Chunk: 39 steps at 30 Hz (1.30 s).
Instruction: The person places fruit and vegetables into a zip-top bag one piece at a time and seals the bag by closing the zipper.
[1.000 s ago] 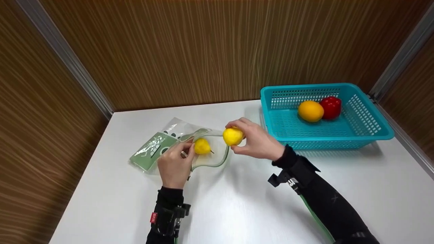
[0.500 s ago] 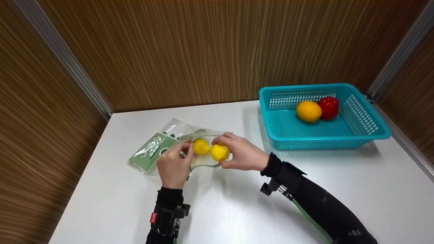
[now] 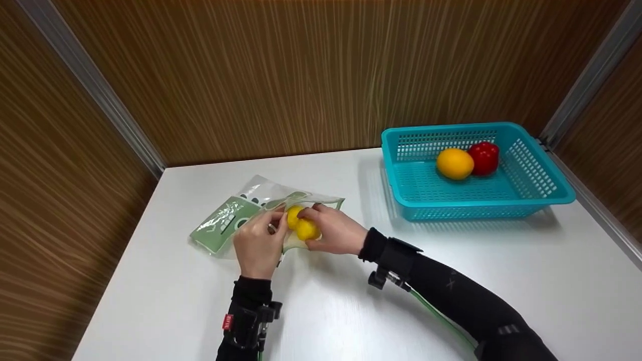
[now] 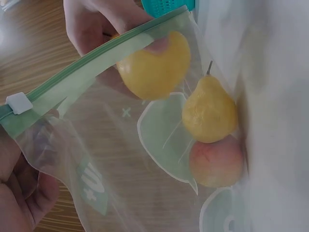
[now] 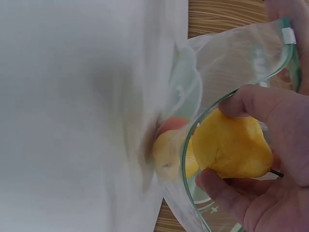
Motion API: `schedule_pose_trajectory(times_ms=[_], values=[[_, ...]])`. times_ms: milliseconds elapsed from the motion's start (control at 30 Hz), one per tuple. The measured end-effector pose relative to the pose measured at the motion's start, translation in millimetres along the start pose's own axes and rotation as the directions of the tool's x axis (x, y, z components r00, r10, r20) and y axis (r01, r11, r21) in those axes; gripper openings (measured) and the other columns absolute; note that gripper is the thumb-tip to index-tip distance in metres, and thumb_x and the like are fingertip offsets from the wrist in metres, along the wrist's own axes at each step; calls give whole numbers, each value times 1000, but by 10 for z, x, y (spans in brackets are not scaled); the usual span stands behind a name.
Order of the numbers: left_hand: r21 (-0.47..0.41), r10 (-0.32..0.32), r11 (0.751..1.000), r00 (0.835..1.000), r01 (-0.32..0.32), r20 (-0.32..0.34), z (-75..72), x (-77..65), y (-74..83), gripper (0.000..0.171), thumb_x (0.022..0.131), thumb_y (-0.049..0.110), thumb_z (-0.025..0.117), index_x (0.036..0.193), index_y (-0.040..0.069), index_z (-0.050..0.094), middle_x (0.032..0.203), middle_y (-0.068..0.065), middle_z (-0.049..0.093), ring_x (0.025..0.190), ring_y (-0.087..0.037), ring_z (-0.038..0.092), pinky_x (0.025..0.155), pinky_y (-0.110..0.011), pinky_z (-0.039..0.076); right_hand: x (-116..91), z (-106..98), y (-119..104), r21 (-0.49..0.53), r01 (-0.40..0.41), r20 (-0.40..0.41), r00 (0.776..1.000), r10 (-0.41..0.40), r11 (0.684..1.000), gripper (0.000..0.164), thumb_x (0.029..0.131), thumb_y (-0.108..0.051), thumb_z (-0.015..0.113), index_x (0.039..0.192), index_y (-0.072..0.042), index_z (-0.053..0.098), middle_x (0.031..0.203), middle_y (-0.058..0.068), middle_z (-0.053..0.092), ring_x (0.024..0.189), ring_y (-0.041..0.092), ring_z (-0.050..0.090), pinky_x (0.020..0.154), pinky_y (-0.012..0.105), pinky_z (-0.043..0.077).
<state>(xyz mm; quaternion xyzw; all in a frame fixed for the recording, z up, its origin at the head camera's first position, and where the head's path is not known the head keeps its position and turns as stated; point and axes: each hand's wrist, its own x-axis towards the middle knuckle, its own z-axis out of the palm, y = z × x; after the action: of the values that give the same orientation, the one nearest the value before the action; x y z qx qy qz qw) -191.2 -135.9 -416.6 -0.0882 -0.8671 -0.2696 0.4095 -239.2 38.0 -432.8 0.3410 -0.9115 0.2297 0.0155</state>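
Observation:
My left hand (image 3: 260, 248) pinches the rim of a clear zip bag (image 3: 220, 228) with green printing, which lies on the table with its mouth open. A yellow pear (image 5: 231, 145), its stem pointing back to the palm, is held between the thumb and fingers of my right hand (image 3: 337, 229) at the bag's mouth. In the left wrist view, a second pear (image 4: 208, 113) and a pinkish peach (image 4: 217, 162) are inside the bag, touching each other. A white slider (image 4: 19, 103) sits at one end of the green zip.
A turquoise basket (image 3: 489, 204) stands at the back right of the white table (image 3: 321, 311). In it an orange-yellow fruit (image 3: 454, 164) lies against a shiny red fruit (image 3: 484, 158). Wood-grain panels (image 3: 281, 75) rise behind and at both sides.
My right hand has carried the pear leftward and down from beside the basket into the bag's mouth, near the pear inside. My left hand has kept its place on the rim.

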Motion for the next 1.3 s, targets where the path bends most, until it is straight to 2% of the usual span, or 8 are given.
schedule_pose_trajectory(times_ms=[200, 467, 533, 633, 700, 900, 1100, 1300], values=[[9, 11, 1000, 1000, -11, 5, 5, -5, 10, 9, 80, 20, 73, 76, 12, 71, 65, 0, 69, 55, -12, 62, 51, -27, 45, 201, 59, 34, -30, -5, 22, 1000, 6, 1000, 52, 78, -25, 70, 127, -12, 56, 110, 5, 68, 85, 17, 60, 79, 29, 53], [13, 13, 1000, 1000, -13, 10, -3, -5, 33, 12, 81, 20, 74, 76, 10, 70, 65, -1, 70, 54, -14, 62, 50, -29, 46, 366, 104, 32, -112, 69, 2, 998, -69, 991, 39, 78, -21, 70, 115, -12, 60, 93, 4, 68, 72, 13, 53, 70, 26, 46], [5, 13, 1000, 1000, -13, 5, -5, -6, 31, 11, 81, 20, 74, 75, 10, 70, 65, -1, 69, 54, -14, 62, 50, -29, 45, 395, 117, 19, -111, 68, -4, 998, -69, 991, 29, 78, -20, 69, 104, -9, 62, 80, 1, 63, 67, 12, 48, 65, 24, 41], [0, 13, 1000, 1000, -13, 1, -8, -5, 27, 11, 81, 20, 73, 74, 11, 70, 64, -1, 68, 54, -14, 62, 49, -28, 44, 433, 150, 1, -114, 58, -2, 998, -58, 992, 19, 79, -19, 68, 94, -8, 63, 71, -4, 50, 63, 10, 41, 61, 21, 33], [-4, 11, 1000, 1000, -11, 1, -7, -4, 24, 11, 81, 19, 73, 74, 11, 69, 63, -1, 68, 54, -14, 62, 49, -28, 44, 449, 176, -7, -113, 59, -4, 998, -59, 992, 16, 78, -18, 67, 89, -7, 62, 69, -6, 43, 60, 10, 38, 57, 21, 29], [-3, 8, 1000, 1000, -8, 8, -6, -5, 21, 10, 81, 19, 73, 76, 12, 70, 64, -1, 68, 55, -13, 61, 50, -28, 45, 515, 241, -5, -139, 25, 20, 1000, -22, 990, 18, 79, -21, 67, 90, -7, 64, 70, -3, 50, 58, 10, 40, 52, 21, 28], [-1, 13, 1000, 1000, -13, 2, -10, 0, 28, 10, 81, 20, 73, 75, 12, 70, 63, 0, 68, 54, -12, 61, 49, -28, 44, 583, 278, 14, -144, -14, 89, 996, 27, 989, 11, 80, -18, 65, 83, -8, 61, 70, -4, 47, 63, 12, 40, 54, 21, 28], [-9, 16, 1000, 1000, -16, -3, -5, -5, 24, 9, 79, 19, 75, 75, 12, 71, 63, 0, 68, 53, -11, 60, 49, -27, 44, 616, 307, 35, -167, -23, 112, 993, 42, 986, 10, 80, -17, 64, 82, -8, 60, 70, -4, 47, 64, 12, 41, 55, 21, 28]])
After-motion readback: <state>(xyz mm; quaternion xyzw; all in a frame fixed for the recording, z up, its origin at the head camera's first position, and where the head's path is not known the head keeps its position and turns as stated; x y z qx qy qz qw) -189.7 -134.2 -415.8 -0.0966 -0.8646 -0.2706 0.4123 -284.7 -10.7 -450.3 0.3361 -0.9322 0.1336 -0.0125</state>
